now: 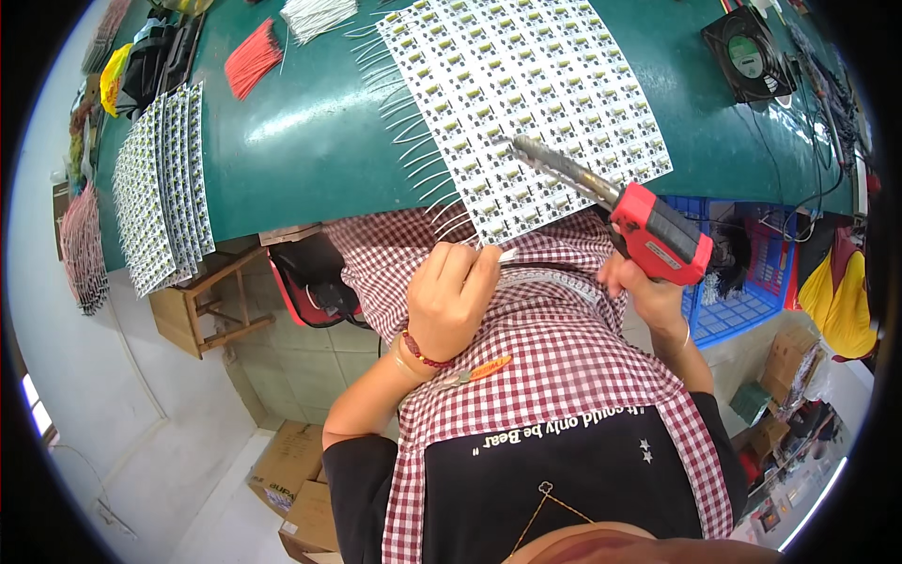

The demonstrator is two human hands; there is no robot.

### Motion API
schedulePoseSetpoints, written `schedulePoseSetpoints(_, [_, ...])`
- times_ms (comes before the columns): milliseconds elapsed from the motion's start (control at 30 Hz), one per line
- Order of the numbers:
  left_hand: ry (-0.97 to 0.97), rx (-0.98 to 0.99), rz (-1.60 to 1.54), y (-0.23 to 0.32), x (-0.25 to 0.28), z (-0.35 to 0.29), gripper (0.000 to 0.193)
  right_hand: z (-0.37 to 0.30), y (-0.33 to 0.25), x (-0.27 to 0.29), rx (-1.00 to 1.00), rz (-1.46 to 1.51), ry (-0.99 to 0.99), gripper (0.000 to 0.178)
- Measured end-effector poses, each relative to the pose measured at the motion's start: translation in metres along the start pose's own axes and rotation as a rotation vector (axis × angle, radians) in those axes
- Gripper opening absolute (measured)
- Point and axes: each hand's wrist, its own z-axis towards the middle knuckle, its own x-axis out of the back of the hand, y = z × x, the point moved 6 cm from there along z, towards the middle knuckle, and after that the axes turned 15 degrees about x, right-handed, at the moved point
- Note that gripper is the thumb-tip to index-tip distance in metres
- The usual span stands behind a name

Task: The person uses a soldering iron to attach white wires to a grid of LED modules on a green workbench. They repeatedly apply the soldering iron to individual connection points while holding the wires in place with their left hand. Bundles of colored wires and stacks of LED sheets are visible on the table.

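While the right hand [648, 291] in the head view has its fingers wrapped round the red-and-black soldering gun [660, 235], the left hand [453, 291] pinches a small white piece [508, 256] just beside the near corner of the sheet of circuit boards [531, 94]. That sheet overhangs the front edge of the green worktop [282, 141], white wires [427, 177] along its left side. Whether the gun's tip [519, 145] touches it, I cannot tell. Good soldering here likely means steadying each wire and keeping the hot tip clear of neighbouring parts.

hands [453, 296] 2 | gun-shaped tool [648, 230] 1 | fan [747, 56] 1 | bright-red wire bundle [254, 62] 1
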Motion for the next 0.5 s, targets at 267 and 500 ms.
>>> schedulePoseSetpoints(267, [-0.040,-0.214,0.050,-0.001,-0.012,0.004,0.041,-0.048,0.019,0.029,-0.127,0.140,0.124,0.021])
schedulePoseSetpoints(500, [-0.014,-0.248,0.091,0.000,-0.016,0.006,0.037,-0.072,0.039,0.039,-0.149,0.008,0.063,0.026])
